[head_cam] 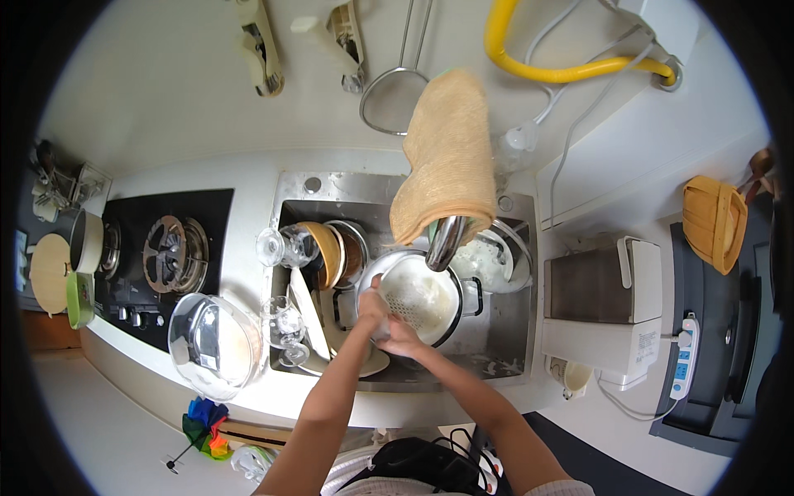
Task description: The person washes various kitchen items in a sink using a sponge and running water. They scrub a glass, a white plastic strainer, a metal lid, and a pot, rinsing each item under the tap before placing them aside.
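Observation:
Over the near left side of a white colander [428, 279], my left hand [372, 305] and my right hand [398, 335] are close together. Something clear or whitish shows between them, too indistinct to name; it may be a glass part. The colander rests in a black-handled pot [460, 315] in the steel sink [496, 338]. A chrome faucet spout [445, 245] hangs above it, with a tan cloth [450, 149] draped over the faucet. Right of the colander sit a white perforated dish [481, 263] and a clear bowl [524, 273]. Brown bowls [319, 248] and a white plate [308, 313] stand at the left.
Stemmed glasses [271, 247] [283, 322] stand or lie along the sink's left edge. A large clear container [214, 347] sits on the counter beside the black gas stove [167, 266]. A white appliance [602, 304] stands to the right. A wire strainer [394, 102] hangs behind the sink.

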Motion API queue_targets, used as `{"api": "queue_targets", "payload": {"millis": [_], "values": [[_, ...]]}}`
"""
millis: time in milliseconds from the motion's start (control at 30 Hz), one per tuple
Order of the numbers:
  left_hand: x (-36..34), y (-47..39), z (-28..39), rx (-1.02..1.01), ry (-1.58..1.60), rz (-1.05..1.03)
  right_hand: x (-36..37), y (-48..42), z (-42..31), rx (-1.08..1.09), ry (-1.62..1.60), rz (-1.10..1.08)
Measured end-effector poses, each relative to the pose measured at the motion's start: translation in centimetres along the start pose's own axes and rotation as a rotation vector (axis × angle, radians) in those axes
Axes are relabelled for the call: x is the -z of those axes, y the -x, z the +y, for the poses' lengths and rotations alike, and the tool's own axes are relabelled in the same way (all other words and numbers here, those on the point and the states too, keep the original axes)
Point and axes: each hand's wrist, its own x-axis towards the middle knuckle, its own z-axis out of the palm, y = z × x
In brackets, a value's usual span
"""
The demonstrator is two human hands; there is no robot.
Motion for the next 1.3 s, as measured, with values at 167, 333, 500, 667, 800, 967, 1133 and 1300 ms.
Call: {"api": "queue_targets", "payload": {"millis": [167,333,500,667,800,967,1133,1300], "values": [[1.4,3.5,4.9,-0.228,-0.182,0.076,2.3,-1.8,0.2,0.104,-0.448,0.290],[0.2,0.3,-1.6,-0.285,0.085,0.205,10.3,0.9,-0.8,-0.309,-1.099,0.288],[-0.7,-2.2,-4.2,-0.027,0.862,0.103,12.7,1.4,-0.7,-0.379,-1.536,0.296],[4.1,1.3,-3.2,0.161,1.191,-0.238,11.1,0.3,5.3,-0.531,-1.504,0.185],[6.0,4.9,-2.2,0.001,1.133,-0.033,7.9,-1.7,6.5,-0.253,-0.036,0.478],[6.4,8.4,0.6,-0.240,0.623,0.310,2.8,-2.7,7.1,0.017,0.718,0.383],[4.0,8.6,1.4,-0.245,0.628,0.330,3.4,-5.2,6.1,-0.037,0.715,0.333],[1.7,7.8,0.7,-0.208,0.732,0.262,7.7,-3.8,-0.6,-0.183,-0.311,0.544]]}}
